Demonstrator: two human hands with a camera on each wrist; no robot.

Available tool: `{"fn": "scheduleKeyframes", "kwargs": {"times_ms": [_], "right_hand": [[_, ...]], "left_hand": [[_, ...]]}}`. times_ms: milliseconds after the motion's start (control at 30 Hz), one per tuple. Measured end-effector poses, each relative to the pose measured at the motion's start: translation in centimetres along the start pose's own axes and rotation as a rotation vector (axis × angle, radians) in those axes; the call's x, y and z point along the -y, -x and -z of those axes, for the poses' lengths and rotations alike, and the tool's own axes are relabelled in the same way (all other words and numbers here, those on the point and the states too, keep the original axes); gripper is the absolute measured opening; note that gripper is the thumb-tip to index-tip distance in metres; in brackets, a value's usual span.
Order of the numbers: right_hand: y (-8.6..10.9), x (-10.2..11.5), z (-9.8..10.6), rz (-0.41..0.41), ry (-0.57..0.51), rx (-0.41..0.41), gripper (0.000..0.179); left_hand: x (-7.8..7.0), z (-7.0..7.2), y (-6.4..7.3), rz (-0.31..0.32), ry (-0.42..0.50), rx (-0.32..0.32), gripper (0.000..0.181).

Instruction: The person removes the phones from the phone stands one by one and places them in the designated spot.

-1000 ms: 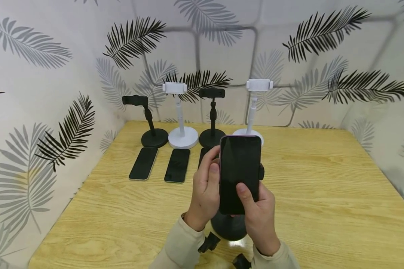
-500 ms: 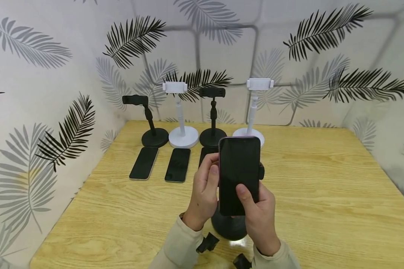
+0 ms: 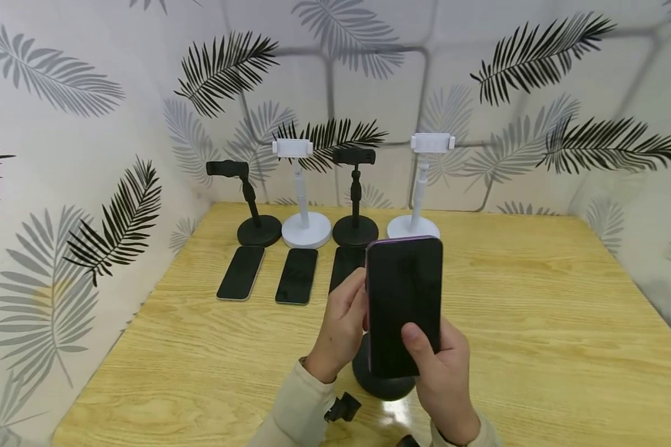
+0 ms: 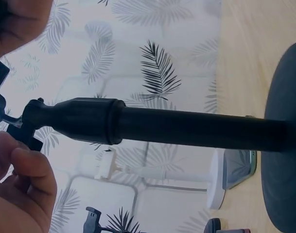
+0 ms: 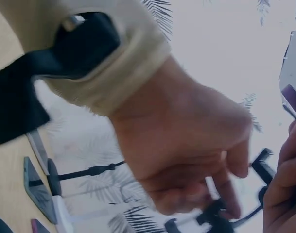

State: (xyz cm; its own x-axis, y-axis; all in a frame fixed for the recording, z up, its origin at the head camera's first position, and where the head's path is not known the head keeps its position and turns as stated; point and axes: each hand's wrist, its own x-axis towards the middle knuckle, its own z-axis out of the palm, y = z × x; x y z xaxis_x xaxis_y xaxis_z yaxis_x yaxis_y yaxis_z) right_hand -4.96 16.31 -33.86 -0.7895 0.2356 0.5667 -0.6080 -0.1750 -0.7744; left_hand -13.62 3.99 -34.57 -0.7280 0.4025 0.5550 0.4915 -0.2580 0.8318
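A black-screened phone [image 3: 405, 298] with a purple edge is held upright in my right hand [image 3: 444, 366], its thumb lying on the lower screen. Behind that phone a black phone stand rises from a round base [image 3: 386, 386]. In the left wrist view its pole [image 4: 196, 127] and jointed neck [image 4: 92, 119] run towards the clamp end. My left hand [image 3: 338, 332] is at the phone's left edge in the head view; the left wrist view has its thumb and finger pinching a black part [image 4: 25, 138] beside the neck. The phone hides most of the stand's clamp in the head view.
At the back stand two black stands [image 3: 259, 230] [image 3: 356, 231] and two white stands [image 3: 306, 230] [image 3: 414, 226]. Three phones [image 3: 240, 273] [image 3: 296, 276] [image 3: 345, 267] lie before them on the wooden table [image 3: 537, 310]. A leaf-patterned backdrop [image 3: 525, 112] encloses the back and sides.
The phone and right hand have shifted right and down, and the phone looks slightly larger and tilted. The black clamp end formerly visible at its right edge is now hidden. The left hand has barely moved.
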Motion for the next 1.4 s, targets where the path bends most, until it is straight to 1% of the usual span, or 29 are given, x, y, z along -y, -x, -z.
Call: {"fn": "scheduleKeyframes", "kwargs": {"times_ms": [100, 133, 200, 267, 367, 433, 500, 567, 667, 767, 867, 900, 933, 1000, 1100, 1133, 1200, 1300, 1400], "right_hand": [[-0.2, 0.6, 1.0, 0.079, -0.165, -0.005, 0.026], [-0.3, 0.8, 1.5, 0.099, -0.204, -0.016, 0.027], [-0.6, 1.4, 2.4, 0.131, -0.264, -0.040, 0.028], [-1.0, 2.1, 3.5, 0.140, -0.289, -0.073, 0.026], [-1.7, 3.2, 5.1, 0.108, -0.236, -0.142, 0.024], [-2.1, 3.6, 6.2, 0.052, -0.194, -0.200, 0.024], [-2.7, 3.9, 7.2, -0.025, -0.134, -0.260, 0.022], [-3.4, 3.8, 8.3, -0.107, -0.080, -0.310, 0.020], [-4.4, 3.5, 10.0, -0.273, 0.026, -0.330, 0.018], [-5.4, 2.8, 11.8, -0.429, 0.126, -0.295, 0.017], [-6.7, 1.4, 13.5, -0.574, 0.239, -0.212, 0.011], [-7.2, 0.9, 14.1, -0.617, 0.273, -0.172, 0.010], [-7.8, 0.2, 14.6, -0.658, 0.308, -0.126, 0.011], [-9.1, -1.2, 15.6, -0.728, 0.401, -0.029, 0.019], [-10.9, -3.6, 17.2, -0.805, 0.541, 0.064, 0.032], [-11.4, -4.4, 17.7, -0.822, 0.586, 0.080, 0.034], [-12.3, -5.9, 18.7, -0.850, 0.643, 0.081, 0.035], [-13.3, -8.0, 19.7, -0.888, 0.662, 0.056, 0.032], [-14.2, -9.8, 19.7, -0.922, 0.666, 0.031, 0.027]], "left_hand": [[0.1, -0.1, 0.2, 0.015, -0.097, -0.002, 0.024], [0.1, -0.1, 0.2, 0.022, -0.125, -0.006, 0.021], [0.1, -0.3, 0.3, 0.053, -0.156, -0.011, 0.021], [0.2, -0.4, 0.4, 0.089, -0.176, -0.006, 0.025], [0.3, -0.7, 0.4, 0.162, -0.213, 0.022, 0.030], [0.3, -0.9, 0.4, 0.219, -0.256, 0.056, 0.027], [0.2, -0.9, 0.4, 0.268, -0.307, 0.083, 0.025], [0.2, -0.9, 0.4, 0.296, -0.349, 0.100, 0.026], [0.1, -0.9, 0.5, 0.315, -0.377, 0.107, 0.028], [0.0, -0.8, 0.5, 0.314, -0.371, 0.115, 0.027], [-0.1, -0.9, 0.6, 0.318, -0.361, 0.120, 0.027], [-0.1, -0.9, 0.6, 0.322, -0.357, 0.120, 0.027], [-0.1, -0.9, 0.5, 0.329, -0.353, 0.116, 0.027], [-0.1, -0.9, 0.5, 0.341, -0.351, 0.109, 0.027], [0.0, -1.0, 0.6, 0.357, -0.342, 0.105, 0.028], [0.1, -1.1, 0.6, 0.356, -0.341, 0.106, 0.028], [0.2, -1.2, 0.6, 0.357, -0.341, 0.111, 0.030], [0.2, -1.1, 0.7, 0.365, -0.345, 0.118, 0.030], [0.1, -0.8, 0.8, 0.386, -0.355, 0.109, 0.031]]}}
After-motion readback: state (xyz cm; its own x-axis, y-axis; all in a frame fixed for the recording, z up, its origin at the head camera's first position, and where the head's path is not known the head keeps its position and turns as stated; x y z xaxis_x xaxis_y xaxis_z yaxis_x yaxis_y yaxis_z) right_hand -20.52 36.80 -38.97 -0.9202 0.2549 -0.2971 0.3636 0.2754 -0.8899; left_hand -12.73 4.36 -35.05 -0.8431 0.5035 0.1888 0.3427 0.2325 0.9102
